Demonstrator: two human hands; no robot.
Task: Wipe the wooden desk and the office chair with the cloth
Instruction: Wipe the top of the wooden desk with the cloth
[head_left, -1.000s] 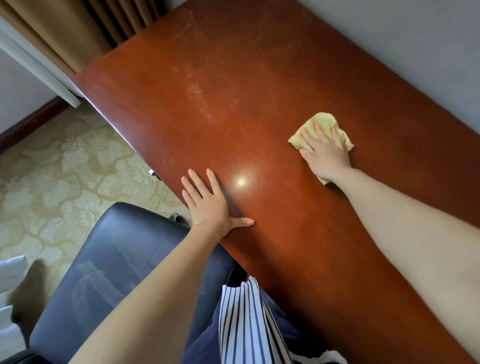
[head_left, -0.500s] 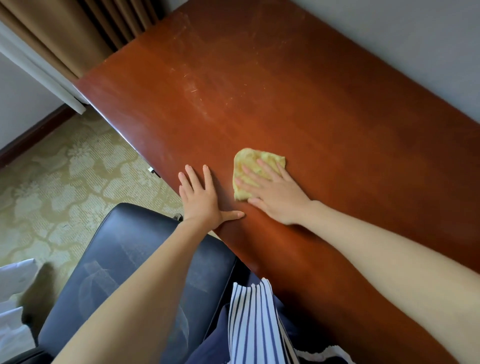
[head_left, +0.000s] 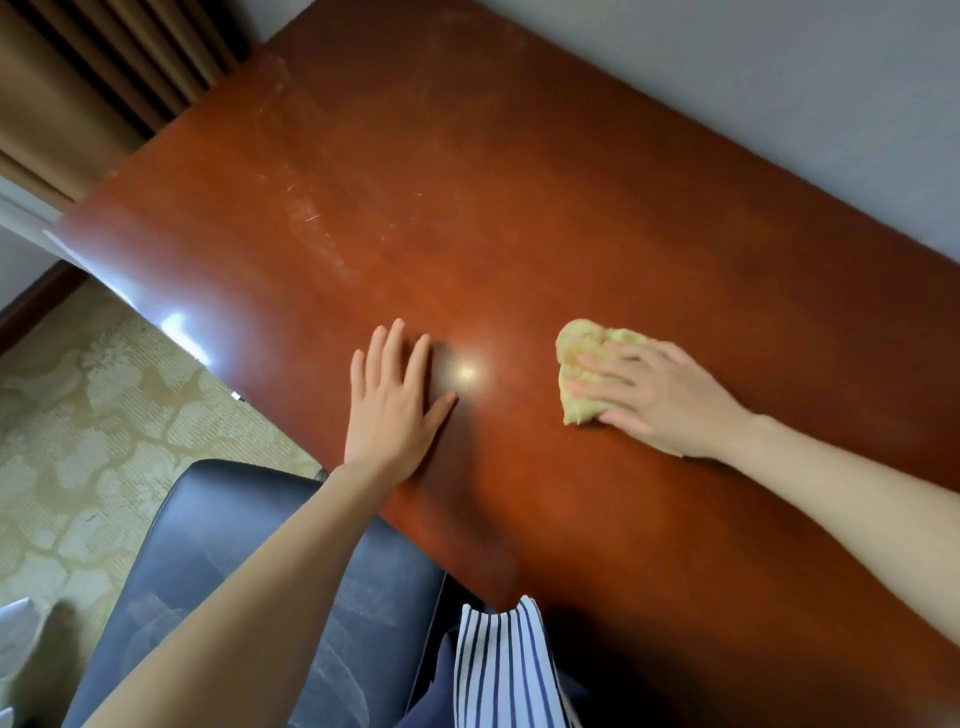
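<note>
The reddish-brown wooden desk fills the middle of the head view, with faint scratches and dull streaks on its far left part. A crumpled yellow cloth lies on the desk right of centre. My right hand presses flat on the cloth, fingers straight and pointing left, covering most of it. My left hand rests flat on the bare wood near the front edge, fingers spread. The black office chair stands below the desk edge at lower left, partly hidden by my left forearm.
A grey wall runs along the desk's far side. Brown curtains hang at the upper left. Patterned beige carpet lies left of the desk. Striped fabric of my clothing touches the front edge.
My right hand slid the cloth from the far right of the desk to beside my left hand, then back out to the right. My left hand stayed planted.
</note>
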